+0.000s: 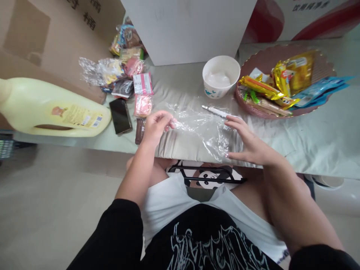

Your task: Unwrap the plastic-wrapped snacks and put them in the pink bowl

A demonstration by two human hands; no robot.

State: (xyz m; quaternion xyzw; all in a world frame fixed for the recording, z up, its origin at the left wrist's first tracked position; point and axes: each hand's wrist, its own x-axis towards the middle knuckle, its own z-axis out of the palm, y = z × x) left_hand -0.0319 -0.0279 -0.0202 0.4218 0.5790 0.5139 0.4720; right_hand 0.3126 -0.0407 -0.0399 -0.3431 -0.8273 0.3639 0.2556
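My left hand (pixel 159 126) pinches the gathered left end of a clear plastic bag (pixel 209 134) between thumb and fingers. The bag spreads crumpled across the cloth toward the right. Over its right end, my right hand (pixel 246 142) has thumb and fingers spread wide; whether a fingertip touches the plastic I cannot tell. Just behind the bag lies a slim white pen-like tool (pixel 216 111) with a metal tip, its right end near my right fingers. A white paper bowl (pixel 221 77) stands upright behind it.
A pink scalloped tray (pixel 253 111) with several wrapped snacks stands at right. At left are a black phone (pixel 120 116), piled snack packets (pixel 143 83) and a large yellow bottle (pixel 64 108). Cardboard boxes (pixel 62 41) and a white box (pixel 188 30) stand behind.
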